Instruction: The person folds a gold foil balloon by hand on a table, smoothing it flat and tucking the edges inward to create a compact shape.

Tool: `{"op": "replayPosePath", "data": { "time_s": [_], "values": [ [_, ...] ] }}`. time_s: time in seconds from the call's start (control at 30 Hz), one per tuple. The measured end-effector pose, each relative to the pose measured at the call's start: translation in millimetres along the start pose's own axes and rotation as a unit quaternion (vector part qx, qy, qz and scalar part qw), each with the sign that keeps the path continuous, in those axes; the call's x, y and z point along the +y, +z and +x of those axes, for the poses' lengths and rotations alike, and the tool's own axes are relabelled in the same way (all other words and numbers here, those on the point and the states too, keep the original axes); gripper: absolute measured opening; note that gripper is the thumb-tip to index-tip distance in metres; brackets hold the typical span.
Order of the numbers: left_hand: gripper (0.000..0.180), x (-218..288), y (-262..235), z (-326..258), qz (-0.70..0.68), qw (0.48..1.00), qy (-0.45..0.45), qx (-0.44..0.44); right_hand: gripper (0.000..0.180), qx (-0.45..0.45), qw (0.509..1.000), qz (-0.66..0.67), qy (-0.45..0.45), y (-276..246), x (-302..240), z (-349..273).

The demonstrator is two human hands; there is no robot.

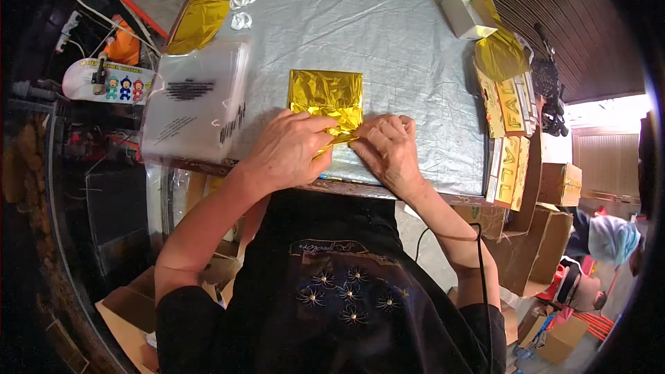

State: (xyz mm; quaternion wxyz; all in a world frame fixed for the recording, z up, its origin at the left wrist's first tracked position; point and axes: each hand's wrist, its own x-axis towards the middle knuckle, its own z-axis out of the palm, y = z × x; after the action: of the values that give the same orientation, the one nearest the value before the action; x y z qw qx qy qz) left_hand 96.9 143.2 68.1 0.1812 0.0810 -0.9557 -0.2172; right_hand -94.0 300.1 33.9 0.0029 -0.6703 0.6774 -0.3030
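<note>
A gold foil sheet (325, 90), folded into a narrow rectangle, lies on the silver-grey table cover (415, 76) near the front edge. My left hand (296, 144) has its fingers curled over the sheet's near left part. At the near right corner, my right hand (389, 144) is closed with its fingers pinching the foil. Between the two hands the near end of the sheet is crumpled and gathered. Its far end lies flat and creased. Some of the foil is hidden under my fingers.
Clear plastic bags (201, 100) are stacked at the table's left. White rings (242, 10) lie beyond them. An open white box (468, 14) stands far right, near more gold foil (500, 59). Cardboard boxes (561, 183) stand right of the table; a skateboard (111, 82) is at left.
</note>
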Motion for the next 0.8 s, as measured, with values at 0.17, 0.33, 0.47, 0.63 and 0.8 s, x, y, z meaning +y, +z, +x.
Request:
{"op": "replayPosePath", "data": {
  "time_s": [0.17, 0.33, 0.47, 0.63, 0.8],
  "values": [
    [0.021, 0.1, -7.6, 12.6, -0.026, 0.995, -0.05, -0.081, 0.017, 0.011, 1.0, 0.004, 0.01, 1.3, -3.1, -0.7],
    [0.026, -11.1, -31.9, 40.4, -0.017, 0.961, -0.118, -0.249, 0.013, -0.007, 0.995, 0.06, 0.084, 5.1, 0.3, -2.2],
    [0.042, -32.9, -43.2, 38.1, -0.172, 0.946, -0.158, -0.226, 0.012, -0.042, 0.987, 0.08, 0.13, 1.7, -2.1, 1.5],
    [0.051, -78.1, -50.4, -22.4, -0.345, 0.904, -0.251, 0.015, 0.009, -0.068, 0.972, 0.131, 0.184, 0.7, 0.8, 3.2],
    [0.035, -55.3, -35.4, -58.4, -0.301, 0.927, -0.223, 0.031, 0.012, -0.068, 0.974, 0.117, 0.179, -4.0, 1.5, 4.8]
  ]
}}
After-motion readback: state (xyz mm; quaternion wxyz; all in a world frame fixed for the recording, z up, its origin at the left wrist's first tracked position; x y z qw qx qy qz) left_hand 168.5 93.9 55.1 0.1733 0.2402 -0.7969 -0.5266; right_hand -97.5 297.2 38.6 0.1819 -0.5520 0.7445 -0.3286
